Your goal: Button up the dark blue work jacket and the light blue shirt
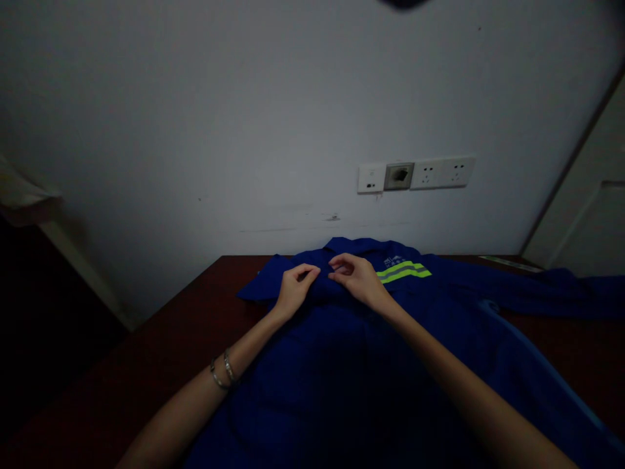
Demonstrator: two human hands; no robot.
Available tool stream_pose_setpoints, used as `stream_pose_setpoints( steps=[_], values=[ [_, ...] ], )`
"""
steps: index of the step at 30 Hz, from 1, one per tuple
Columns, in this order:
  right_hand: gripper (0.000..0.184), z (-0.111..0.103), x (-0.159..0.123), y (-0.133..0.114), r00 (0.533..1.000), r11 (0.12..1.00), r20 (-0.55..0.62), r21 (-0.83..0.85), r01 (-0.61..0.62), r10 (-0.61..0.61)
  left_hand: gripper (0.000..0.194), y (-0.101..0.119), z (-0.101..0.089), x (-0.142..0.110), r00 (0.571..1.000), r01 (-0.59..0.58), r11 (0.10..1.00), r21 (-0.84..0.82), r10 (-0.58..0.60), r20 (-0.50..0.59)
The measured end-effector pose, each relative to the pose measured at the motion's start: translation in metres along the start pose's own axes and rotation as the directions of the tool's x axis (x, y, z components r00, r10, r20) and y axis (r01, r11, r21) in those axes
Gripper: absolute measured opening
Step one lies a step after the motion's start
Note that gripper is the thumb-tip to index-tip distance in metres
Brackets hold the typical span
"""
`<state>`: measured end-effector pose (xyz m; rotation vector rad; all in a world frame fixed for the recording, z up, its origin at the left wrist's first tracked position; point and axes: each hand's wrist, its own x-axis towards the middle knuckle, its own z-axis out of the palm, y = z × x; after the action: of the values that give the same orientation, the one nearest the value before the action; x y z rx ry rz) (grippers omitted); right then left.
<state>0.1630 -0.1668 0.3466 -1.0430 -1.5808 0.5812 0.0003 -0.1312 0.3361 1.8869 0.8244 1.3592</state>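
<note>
A dark blue work jacket (351, 339) lies spread out, with a yellow-green and grey reflective strip and white lettering on its chest. Over its upper part, my left hand (294, 288) is closed in a pinch, thumb and index fingertips together at the cloth; what they hold, if anything, is too small and dark to make out. Close by on the right, my right hand (359, 279) curls toward the left one, its thumb and index tips a little apart with nothing visible between them. Two bracelets circle my left wrist.
The jacket rests on a dark red-brown wooden surface (195, 326) that meets a pale wall (244, 117). Sockets (442, 172) and a switch plate (371, 178) are on the wall. One sleeve (527, 293) stretches right, near a white door (590, 215).
</note>
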Motion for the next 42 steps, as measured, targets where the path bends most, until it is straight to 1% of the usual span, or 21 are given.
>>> stream_pose_setpoints(
  steps=[1, 2, 4, 6, 8, 10, 15, 21, 23, 25, 27, 30, 32, 36, 42],
  values=[
    [0.022, 0.000, 0.000, 0.000, 0.996, 0.995, -0.042, -0.055, 0.078, -0.081, 0.021, -0.001, 0.001, 0.000, 0.999, 0.029, 0.999, -0.035, -0.030, -0.013],
    [0.021, -0.001, -0.001, 0.000, 0.983, 0.978, -0.056, -0.124, 0.166, -0.174, 0.021, -0.002, 0.002, 0.000, 0.998, 0.057, 0.996, -0.071, -0.059, -0.026],
    [0.017, -0.002, -0.004, -0.001, 0.943, 0.907, -0.005, -0.274, 0.318, -0.332, 0.022, -0.004, 0.005, 0.000, 0.992, 0.104, 0.986, -0.133, -0.111, -0.053],
    [0.016, -0.003, -0.006, -0.002, 0.913, 0.826, 0.081, -0.401, 0.397, -0.400, 0.023, -0.005, 0.006, 0.000, 0.986, 0.131, 0.977, -0.170, -0.146, -0.076],
    [0.018, -0.002, -0.009, -0.003, 0.904, 0.770, 0.153, -0.479, 0.422, -0.400, 0.022, -0.006, 0.007, 0.000, 0.983, 0.147, 0.971, -0.189, -0.165, -0.084],
    [0.019, 0.000, -0.010, -0.003, 0.907, 0.740, 0.192, -0.526, 0.418, -0.376, 0.021, -0.007, 0.008, -0.001, 0.981, 0.158, 0.967, -0.199, -0.177, -0.081],
    [0.016, 0.002, -0.011, -0.004, 0.927, 0.691, 0.216, -0.620, 0.373, -0.307, 0.019, -0.007, 0.010, -0.003, 0.975, 0.190, 0.955, -0.227, -0.211, -0.071],
    [0.025, 0.004, -0.013, -0.012, 0.933, 0.555, 0.280, -0.750, 0.360, -0.226, 0.023, -0.011, 0.012, -0.005, 0.971, 0.201, 0.947, -0.251, -0.226, -0.075],
    [0.025, 0.006, -0.013, -0.012, 0.931, 0.537, 0.291, -0.761, 0.364, -0.219, 0.024, -0.012, 0.011, -0.005, 0.972, 0.202, 0.950, -0.239, -0.224, -0.069],
    [0.024, 0.006, -0.013, -0.009, 0.933, 0.560, 0.276, -0.747, 0.358, -0.229, 0.025, -0.012, 0.010, -0.004, 0.974, 0.198, 0.955, -0.222, -0.216, -0.061],
    [0.022, 0.006, -0.011, -0.003, 0.933, 0.627, 0.249, -0.691, 0.359, -0.260, 0.025, -0.010, 0.008, -0.002, 0.976, 0.199, 0.959, -0.200, -0.212, -0.045],
    [0.020, 0.004, -0.008, 0.004, 0.926, 0.742, 0.216, -0.555, 0.376, -0.309, 0.025, -0.006, 0.005, 0.000, 0.975, 0.216, 0.966, -0.142, -0.220, -0.015],
    [0.019, 0.003, -0.006, 0.006, 0.926, 0.794, 0.200, -0.477, 0.377, -0.320, 0.025, -0.003, 0.003, 0.002, 0.975, 0.223, 0.968, -0.112, -0.224, 0.007],
    [0.016, 0.003, -0.005, 0.007, 0.942, 0.858, 0.140, -0.388, 0.337, -0.306, 0.023, 0.000, 0.001, 0.003, 0.968, 0.249, 0.961, -0.119, -0.247, 0.030],
    [0.015, 0.008, -0.005, 0.010, 0.969, 0.927, 0.046, -0.285, 0.245, -0.242, 0.017, 0.003, 0.001, 0.003, 0.953, 0.302, 0.933, -0.195, -0.295, 0.063]
  ],
)
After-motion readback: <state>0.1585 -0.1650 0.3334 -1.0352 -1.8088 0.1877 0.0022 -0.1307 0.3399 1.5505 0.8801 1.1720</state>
